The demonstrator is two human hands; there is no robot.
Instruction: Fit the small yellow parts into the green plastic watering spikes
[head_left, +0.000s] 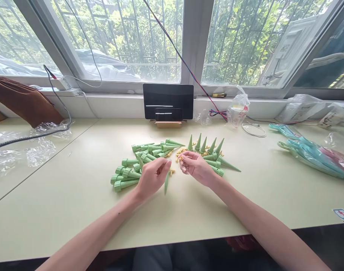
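Note:
My left hand (155, 174) is closed, its fingers curled around what looks like a green plant watering spike (166, 183), whose tapered end shows below the fingers; most of the grip is hidden. My right hand (196, 167) pinches a small yellow valve piece (180, 159) between thumb and fingertips, just right of the left hand. Left of and behind my left hand lies a heap of green spikes with ribbed caps (126, 172). Behind my right hand several green cones (198, 143) stand tip up, among small yellow pieces (204, 149). More green spikes (226, 163) lie beside my right wrist.
A tablet (168, 99) and a phone (168, 114) stand in a wooden holder (168, 124) at the back. Plastic wrap (40, 150) and a cable (33, 136) lie at left. A bagged cup (238, 111), a white cable (253, 130) and turquoise bagged items (309, 150) are at right.

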